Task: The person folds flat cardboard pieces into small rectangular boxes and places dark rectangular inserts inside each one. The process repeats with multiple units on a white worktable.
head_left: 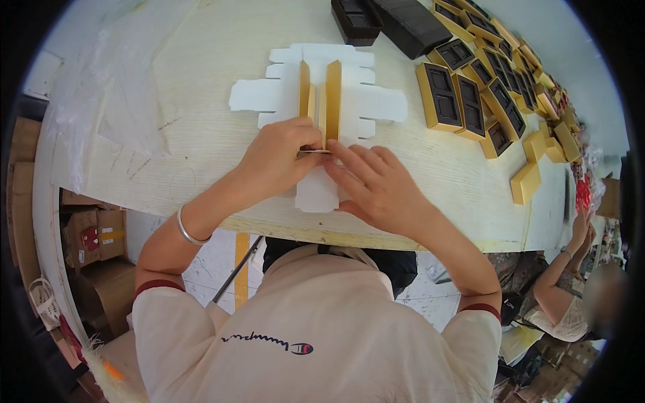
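Observation:
On the table in front of me lie flat white die-cut card blanks (379, 105) with side flaps. On top of them stands a partly folded gold card box (333, 101), its two long walls upright. My left hand (281, 152) is closed on the box's near end, thumb and fingers pinching the folded edge. From the other side, my right hand (377, 185) presses its fingertips on the same near end, close to my left fingers. The fold between the hands is partly hidden by my fingers.
Many gold boxes (440, 97) with black inserts crowd the table's right side. Stacked black plastic trays (411, 27) lie at the far edge. Clear plastic film (134, 87) covers the left. Cardboard cartons (101, 232) sit below left; another person's arm (552, 282) shows at right.

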Tool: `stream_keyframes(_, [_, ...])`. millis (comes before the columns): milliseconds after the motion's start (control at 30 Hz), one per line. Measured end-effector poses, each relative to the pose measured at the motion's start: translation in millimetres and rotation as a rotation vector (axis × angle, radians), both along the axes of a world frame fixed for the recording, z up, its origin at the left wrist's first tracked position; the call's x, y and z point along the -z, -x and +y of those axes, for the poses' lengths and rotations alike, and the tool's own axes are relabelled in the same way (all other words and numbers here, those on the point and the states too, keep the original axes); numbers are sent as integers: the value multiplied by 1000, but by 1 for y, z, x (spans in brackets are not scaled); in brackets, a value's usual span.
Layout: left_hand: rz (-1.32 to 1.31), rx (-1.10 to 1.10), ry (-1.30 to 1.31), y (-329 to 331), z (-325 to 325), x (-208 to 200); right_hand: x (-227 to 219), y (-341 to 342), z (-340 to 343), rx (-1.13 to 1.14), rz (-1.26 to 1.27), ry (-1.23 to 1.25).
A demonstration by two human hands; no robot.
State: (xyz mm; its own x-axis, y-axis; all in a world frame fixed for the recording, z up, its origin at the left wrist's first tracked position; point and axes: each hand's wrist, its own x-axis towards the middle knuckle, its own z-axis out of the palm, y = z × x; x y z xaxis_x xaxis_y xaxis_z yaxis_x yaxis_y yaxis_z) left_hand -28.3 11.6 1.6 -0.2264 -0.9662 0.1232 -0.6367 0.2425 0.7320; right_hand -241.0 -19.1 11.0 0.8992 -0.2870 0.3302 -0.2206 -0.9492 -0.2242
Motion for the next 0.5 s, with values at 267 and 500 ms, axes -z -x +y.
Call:
stream_keyframes(267, [454, 81, -483, -18, -8, -3, 22, -20, -15, 245, -535, -712])
stream_keyframes(500, [317, 42, -173, -4, 3, 2, 20, -25, -19, 288, -511, -721])
